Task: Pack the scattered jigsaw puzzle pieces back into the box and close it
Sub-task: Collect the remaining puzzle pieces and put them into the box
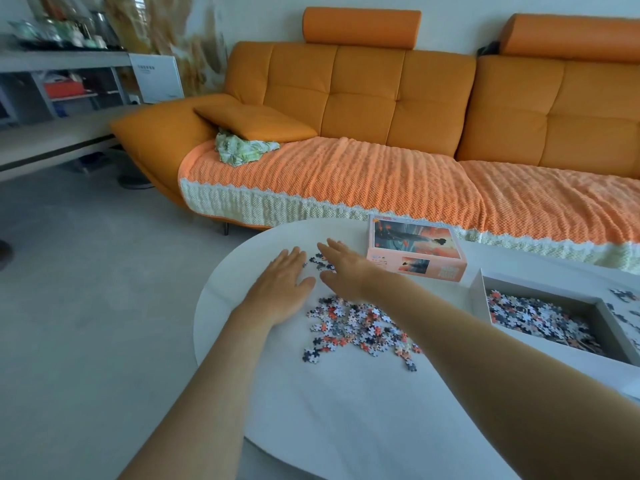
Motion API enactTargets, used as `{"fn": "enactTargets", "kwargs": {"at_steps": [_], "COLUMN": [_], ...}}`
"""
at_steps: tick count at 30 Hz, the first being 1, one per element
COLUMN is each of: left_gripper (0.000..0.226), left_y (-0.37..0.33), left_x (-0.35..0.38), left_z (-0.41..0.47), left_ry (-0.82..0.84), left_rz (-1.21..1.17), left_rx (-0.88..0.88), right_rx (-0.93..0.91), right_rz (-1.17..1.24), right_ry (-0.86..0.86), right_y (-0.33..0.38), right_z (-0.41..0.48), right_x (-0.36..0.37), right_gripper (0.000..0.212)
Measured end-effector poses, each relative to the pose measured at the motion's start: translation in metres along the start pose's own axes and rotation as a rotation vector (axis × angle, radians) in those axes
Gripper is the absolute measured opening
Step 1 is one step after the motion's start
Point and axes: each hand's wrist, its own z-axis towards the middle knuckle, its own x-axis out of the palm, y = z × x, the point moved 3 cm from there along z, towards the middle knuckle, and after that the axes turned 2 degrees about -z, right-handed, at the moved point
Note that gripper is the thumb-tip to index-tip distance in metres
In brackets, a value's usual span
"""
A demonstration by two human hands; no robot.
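2 heaps show how far the packing stands. 1 heap of puzzle pieces [533, 317] already lies inside the open box base [479, 296], covering most of its floor. The other, a loose pile [360, 327], is spread on the white table [346, 410] to the left of the box base, near it but not touching. A small cluster [318, 261] sits further left of the box base, and a few strays [623, 294] lie just beyond its right wall. By my reckoning roughly half the job is done. The outside pieces must go in, and then the lid [415, 247], which rests picture-up beyond the box base's far left corner, must go on.

Both hands are flat and palm down on the table with straight fingers, grasping nothing. The left hand [284, 282] is furthest from the box base, and the right hand [341, 268] is beside it, with the small cluster between them, seemingly set to sweep it in.

The pieces are small, flat and interlock-cut, in white, orange-red and dark blue, lying jumbled and partly overlapping.
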Motion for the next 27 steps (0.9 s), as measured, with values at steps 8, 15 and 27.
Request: {"fn": "enactTargets", "kwargs": {"at_steps": [8,15,27], "left_gripper": [0.058,0.049,0.100], "left_y": [-0.011,-0.025,-0.040], "left_x": [0.005,0.012,0.010], "left_z": [0.022,0.004,-0.088], "left_ry": [0.102,0.070,0.067], "left_rz": [-0.005,-0.151,-0.042], "left_rx": [0.045,0.133,0.248], "right_rx": [-0.054,-0.128,-0.006], "right_rz": [-0.114,0.022,0.140], "right_ry": [0.082,0.013,-0.228], "right_y": [-0.012,-0.028,-0.049], "right_z": [0.015,-0.043,-0.105], "right_x": [0.014,0.013,0.007], "right_gripper": [0.050,0.052,0.039]}}
